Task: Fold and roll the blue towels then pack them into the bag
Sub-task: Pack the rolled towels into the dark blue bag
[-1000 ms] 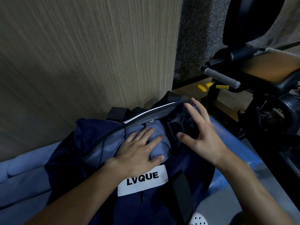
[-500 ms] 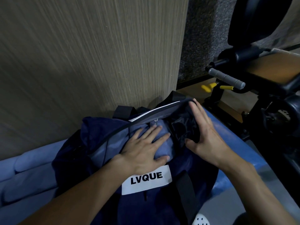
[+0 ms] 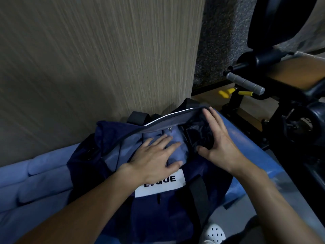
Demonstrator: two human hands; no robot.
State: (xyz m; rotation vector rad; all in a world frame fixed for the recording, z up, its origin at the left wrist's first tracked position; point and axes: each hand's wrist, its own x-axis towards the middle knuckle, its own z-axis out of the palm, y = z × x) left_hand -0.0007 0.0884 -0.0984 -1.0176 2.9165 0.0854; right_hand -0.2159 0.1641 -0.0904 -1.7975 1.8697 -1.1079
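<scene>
The left hand [image 3: 153, 161] presses flat on the towel [image 3: 175, 153]. The right hand [image 3: 219, 143] is spread against the bag [image 3: 149, 217] opening. If they let go, the towel may unroll.

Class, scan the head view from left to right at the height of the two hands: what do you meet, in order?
rolled blue towels → left hand → right hand → blue pad → black gym machine

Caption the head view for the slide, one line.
Left hand presses a blue towel into the open navy bag while the right hand braces its opening; more rolled towels lie beside it.
</scene>
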